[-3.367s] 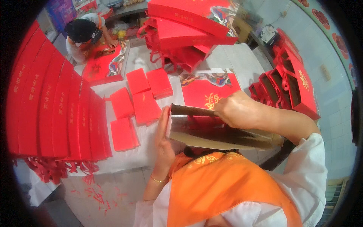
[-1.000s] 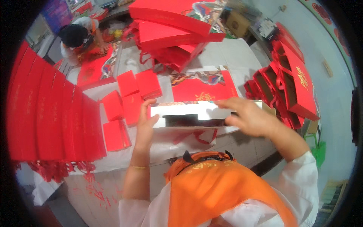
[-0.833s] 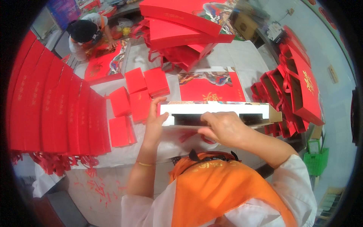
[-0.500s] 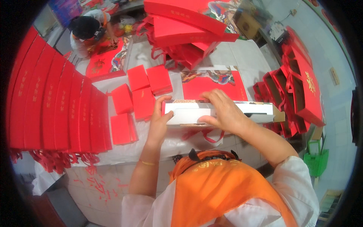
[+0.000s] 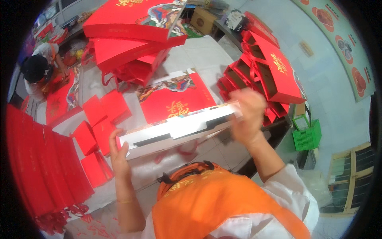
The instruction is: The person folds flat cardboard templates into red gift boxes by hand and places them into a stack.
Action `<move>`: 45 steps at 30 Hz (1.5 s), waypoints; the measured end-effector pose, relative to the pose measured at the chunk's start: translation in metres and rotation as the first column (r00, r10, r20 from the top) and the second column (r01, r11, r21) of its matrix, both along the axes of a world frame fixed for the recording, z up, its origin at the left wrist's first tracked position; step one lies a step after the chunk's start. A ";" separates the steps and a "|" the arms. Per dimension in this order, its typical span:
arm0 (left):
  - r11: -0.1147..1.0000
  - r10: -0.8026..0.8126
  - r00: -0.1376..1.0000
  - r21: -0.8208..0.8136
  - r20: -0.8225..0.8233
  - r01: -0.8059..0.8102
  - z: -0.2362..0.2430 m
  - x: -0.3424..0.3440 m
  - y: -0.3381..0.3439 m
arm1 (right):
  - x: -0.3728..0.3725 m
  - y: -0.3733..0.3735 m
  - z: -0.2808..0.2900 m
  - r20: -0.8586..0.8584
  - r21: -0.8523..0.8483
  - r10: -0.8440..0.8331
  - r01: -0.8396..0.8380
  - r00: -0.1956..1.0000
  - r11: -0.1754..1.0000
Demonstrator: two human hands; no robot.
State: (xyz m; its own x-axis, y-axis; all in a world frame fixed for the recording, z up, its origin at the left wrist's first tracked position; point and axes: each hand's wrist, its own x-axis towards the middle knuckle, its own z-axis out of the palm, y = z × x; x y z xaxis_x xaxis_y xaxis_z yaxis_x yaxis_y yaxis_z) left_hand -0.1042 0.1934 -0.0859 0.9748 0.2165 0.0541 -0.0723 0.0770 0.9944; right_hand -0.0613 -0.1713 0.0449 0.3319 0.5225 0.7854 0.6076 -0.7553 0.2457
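A long box with white inner flaps and a printed upper edge (image 5: 171, 131) is held on its side near the table's front edge, a dark gap showing between the flaps. My left hand (image 5: 121, 153) grips its left end, fingers behind and thumb on the near side. At the right end my right hand (image 5: 248, 113) is closed around the corner, blurred by motion. Just beyond the box lies a flat red printed box (image 5: 169, 101) with gold lettering. Several small red packets (image 5: 93, 109) lie beside it on the covered table (image 5: 203, 53).
Red boxes and bags form stacks at the left (image 5: 43, 163), top (image 5: 127, 24) and right (image 5: 282, 67). A co-worker (image 5: 36, 69) bends over a red box at the upper left. A green basket (image 5: 306, 137) is at the right, by a wall.
My right hand has moved from the box's middle to its right end. The box has tilted, right end up. The view has turned, showing more of the right wall.
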 end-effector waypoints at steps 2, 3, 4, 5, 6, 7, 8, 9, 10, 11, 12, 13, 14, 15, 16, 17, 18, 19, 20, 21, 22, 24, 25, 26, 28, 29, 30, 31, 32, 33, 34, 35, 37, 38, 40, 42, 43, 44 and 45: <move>1.000 -0.002 1.000 -0.030 -0.014 0.001 -0.002 -0.002 0.003 | -0.010 -0.052 -0.001 -0.233 0.348 -0.225 0.297 0.946 0.889; 0.998 -0.035 0.999 -0.055 -0.015 0.034 -0.001 0.002 -0.001 | -0.011 -0.094 -0.018 -0.343 0.557 -0.171 0.347 0.924 0.755; 0.995 -0.044 0.999 -0.086 -0.027 0.041 0.002 0.002 -0.004 | -0.016 -0.127 -0.035 -0.515 0.792 0.265 0.335 0.815 0.510; 0.991 -0.055 0.998 -0.123 -0.038 0.050 0.006 0.003 -0.007 | -0.020 -0.148 -0.052 -0.620 0.745 0.306 0.421 0.722 0.517; 0.987 -0.062 0.997 -0.154 -0.053 0.053 0.008 0.003 -0.009 | -0.024 -0.160 -0.067 -0.710 0.690 0.353 0.498 0.610 0.525; 0.994 -0.054 0.998 -0.101 -0.030 0.051 0.004 0.001 -0.006 | -0.026 -0.150 -0.069 -0.717 0.694 0.432 0.501 0.547 0.518; 0.991 -0.066 0.997 -0.118 -0.044 0.060 0.003 0.000 -0.004 | -0.028 -0.135 -0.074 -0.721 0.692 0.503 0.513 0.475 0.507; 0.988 -0.078 0.995 -0.136 -0.056 0.070 0.004 -0.002 -0.003 | -0.020 -0.131 -0.086 -0.738 0.674 0.483 0.475 0.471 0.566; 0.984 -0.097 0.993 -0.154 -0.074 0.084 0.004 -0.004 -0.002 | -0.016 -0.133 -0.093 -0.769 0.633 0.478 0.402 0.424 0.662; 0.986 -0.094 0.993 -0.143 -0.076 0.083 0.005 -0.007 -0.001 | -0.007 -0.126 -0.093 -0.742 0.668 0.524 0.387 0.419 0.636; 0.988 -0.093 0.993 -0.132 -0.077 0.082 0.006 -0.009 -0.001 | -0.001 -0.120 -0.090 -0.711 0.702 0.568 0.373 0.415 0.607; 0.988 -0.091 0.993 -0.129 -0.078 0.081 0.005 -0.011 -0.001 | 0.003 -0.123 -0.089 -0.724 0.690 0.589 0.384 0.359 0.614; 0.988 -0.101 0.992 -0.127 -0.079 0.090 0.004 -0.012 -0.001 | 0.006 -0.125 -0.088 -0.733 0.678 0.609 0.394 0.302 0.621; 0.987 -0.110 0.991 -0.125 -0.081 0.099 0.004 -0.013 0.000 | 0.007 -0.127 -0.087 -0.739 0.666 0.627 0.402 0.244 0.628; 0.987 -0.113 0.990 -0.122 -0.084 0.103 0.005 -0.015 0.001 | 0.008 -0.127 -0.083 -0.754 0.642 0.629 0.417 0.190 0.643; 0.989 -0.111 0.990 -0.106 -0.089 0.101 0.006 -0.017 0.002 | 0.009 -0.127 -0.077 -0.765 0.618 0.629 0.430 0.135 0.658; 0.991 -0.107 0.990 -0.089 -0.094 0.099 0.007 -0.019 0.003 | 0.010 -0.126 -0.075 -0.774 0.593 0.628 0.441 0.080 0.674; 0.992 -0.107 0.989 -0.080 -0.103 0.099 0.005 -0.022 0.002 | 0.006 -0.126 -0.077 -0.783 0.595 0.611 0.429 0.117 0.680; 0.993 -0.115 0.989 -0.046 -0.092 0.111 0.003 -0.024 0.003 | 0.003 -0.124 -0.083 -0.738 0.640 0.660 0.452 0.137 0.622; 0.992 -0.123 0.989 -0.011 -0.081 0.123 0.000 -0.023 0.006 | 0.001 -0.123 -0.091 -0.691 0.680 0.705 0.474 0.159 0.559; 0.991 -0.133 0.989 0.023 -0.071 0.135 -0.002 -0.023 0.006 | -0.001 -0.123 -0.096 -0.641 0.716 0.746 0.494 0.184 0.493; 0.993 -0.103 0.990 0.053 -0.093 0.109 0.004 -0.033 0.000 | -0.001 -0.125 -0.103 -0.653 0.726 0.724 0.456 0.224 0.515; 0.989 -0.104 0.991 0.092 -0.082 0.112 0.005 -0.039 -0.001 | -0.002 -0.126 -0.106 -0.653 0.733 0.716 0.440 0.245 0.518; 0.985 -0.108 0.992 0.124 -0.067 0.116 0.004 -0.043 -0.001 | -0.002 -0.123 -0.101 -0.656 0.746 0.707 0.373 0.264 0.552; 0.992 -0.068 0.997 0.104 -0.049 0.073 0.000 -0.050 -0.004 | -0.002 -0.118 -0.085 -0.767 0.592 0.467 0.202 0.440 0.780; 0.995 -0.042 0.999 0.092 -0.033 0.045 -0.002 -0.053 -0.005 | -0.003 -0.115 -0.077 -0.781 0.594 0.497 0.200 0.379 0.779; 0.996 -0.039 0.998 0.081 -0.047 0.043 -0.003 -0.054 -0.005 | -0.005 -0.112 -0.069 -0.790 0.596 0.525 0.198 0.315 0.778; 0.997 -0.035 0.998 0.067 -0.049 0.038 -0.004 -0.051 -0.004 | -0.006 -0.111 -0.063 -0.796 0.597 0.547 0.189 0.258 0.779; 0.998 -0.030 0.998 0.052 -0.053 0.033 -0.005 -0.047 -0.003 | -0.008 -0.115 -0.067 -0.788 0.590 0.529 0.143 0.316 0.794; 0.998 -0.039 0.998 0.042 -0.056 0.042 -0.005 -0.043 -0.002 | -0.010 -0.120 -0.074 -0.774 0.580 0.511 0.096 0.373 0.809; 0.999 -0.047 0.996 0.010 -0.073 0.048 -0.002 -0.037 -0.002 | -0.009 -0.121 -0.078 -0.751 0.574 0.504 0.045 0.427 0.818; 0.998 -0.056 0.994 -0.023 -0.090 0.054 0.001 -0.032 -0.002 | -0.015 -0.113 -0.078 -0.709 0.623 0.515 0.085 0.481 0.778; 0.995 -0.096 0.987 -0.007 -0.127 0.096 0.005 -0.029 0.001 | -0.011 -0.117 -0.091 -0.628 0.719 0.604 0.068 0.491 0.692; 0.995 -0.100 0.987 0.004 -0.123 0.102 0.006 -0.028 0.003 | -0.011 -0.116 -0.097 -0.576 0.768 0.645 0.064 0.502 0.637; 0.992 -0.121 0.985 0.031 -0.119 0.126 0.005 -0.029 0.006 | -0.011 -0.117 -0.101 -0.535 0.829 0.694 0.142 0.481 0.541; 0.991 -0.105 0.989 0.069 -0.107 0.113 0.005 -0.035 0.007 | -0.009 -0.121 -0.104 -0.477 0.877 0.755 0.183 0.450 0.444; 0.992 -0.094 0.990 0.078 -0.109 0.103 0.005 -0.039 0.005 | -0.011 -0.112 -0.100 -0.436 0.893 0.766 0.331 0.472 0.305; 0.992 -0.083 0.990 0.085 -0.111 0.092 0.007 -0.043 0.003 | -0.012 -0.112 -0.100 -0.481 0.875 0.731 0.321 0.484 0.363; 0.995 -0.070 0.988 0.059 -0.136 0.078 0.011 -0.044 0.000 | -0.012 -0.112 -0.101 -0.524 0.852 0.692 0.312 0.496 0.421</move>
State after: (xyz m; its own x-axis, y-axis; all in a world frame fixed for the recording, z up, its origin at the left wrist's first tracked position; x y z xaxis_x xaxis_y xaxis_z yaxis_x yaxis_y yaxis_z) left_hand -0.1480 0.1937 -0.0750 0.9874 0.1437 -0.0666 0.0654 0.0133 0.9978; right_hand -0.0734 -0.2837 -0.0561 0.9640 -0.0105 0.2658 0.2652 -0.0411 -0.9633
